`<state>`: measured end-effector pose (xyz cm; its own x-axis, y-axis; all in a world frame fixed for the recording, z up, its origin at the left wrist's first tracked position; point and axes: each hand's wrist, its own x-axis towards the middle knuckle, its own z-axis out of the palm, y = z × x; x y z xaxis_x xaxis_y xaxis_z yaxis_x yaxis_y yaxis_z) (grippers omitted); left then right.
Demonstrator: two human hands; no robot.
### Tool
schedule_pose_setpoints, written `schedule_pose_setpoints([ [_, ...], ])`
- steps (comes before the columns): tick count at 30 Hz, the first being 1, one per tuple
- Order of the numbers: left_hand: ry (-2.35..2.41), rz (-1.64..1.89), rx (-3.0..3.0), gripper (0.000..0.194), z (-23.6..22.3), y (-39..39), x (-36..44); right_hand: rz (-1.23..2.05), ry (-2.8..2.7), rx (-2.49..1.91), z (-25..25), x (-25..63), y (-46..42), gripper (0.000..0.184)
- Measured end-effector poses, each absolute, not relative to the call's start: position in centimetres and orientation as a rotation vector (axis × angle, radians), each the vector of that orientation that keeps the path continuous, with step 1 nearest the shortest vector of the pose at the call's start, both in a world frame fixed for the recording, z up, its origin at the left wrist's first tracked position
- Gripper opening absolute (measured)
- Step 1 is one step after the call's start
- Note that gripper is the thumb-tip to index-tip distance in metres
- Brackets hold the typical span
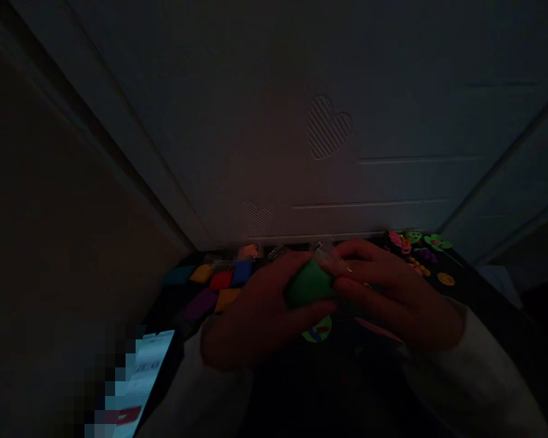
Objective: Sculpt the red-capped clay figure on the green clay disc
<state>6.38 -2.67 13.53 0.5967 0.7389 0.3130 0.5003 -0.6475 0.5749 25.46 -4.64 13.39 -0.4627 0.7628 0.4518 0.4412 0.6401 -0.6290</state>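
Between my two hands is a green block of modelling clay (309, 285), with what looks like clear wrap at its upper corner. My left hand (258, 313) is wrapped round its left side, thumb along the bottom edge. The fingers of my right hand (383, 289) are closed at the block's upper right corner, pinching there. Below the hands lies a round green clay piece (317, 330) with red and blue bits on it. A long pink piece (378, 328) lies under my right hand, partly hidden. The light is very dim, so fine detail is lost.
Colored clay packs, among them a blue one (242, 273) and a purple one (201, 303), lie at the left. Small clay figures, including a green flower (437, 242) and a yellow disc (446, 279), lie back right. A lit phone screen (141, 377) is front left. A pale panel (274, 134) stands behind.
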Motion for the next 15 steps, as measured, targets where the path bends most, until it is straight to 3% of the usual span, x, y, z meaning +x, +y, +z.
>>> schedule_pose_setpoints([
  [4, 0.955, 0.743, 2.271, 0.046, 13.52, -2.45, 5.75, 0.519, -2.106, -0.947, 13.41, 25.60, -4.62, 0.029],
  [15, 1.034, 0.950, 2.159, 0.037, 13.03, -2.48, 6.41, 0.403, -2.021, -0.914, 13.01, 25.09, -4.26, 0.024],
])
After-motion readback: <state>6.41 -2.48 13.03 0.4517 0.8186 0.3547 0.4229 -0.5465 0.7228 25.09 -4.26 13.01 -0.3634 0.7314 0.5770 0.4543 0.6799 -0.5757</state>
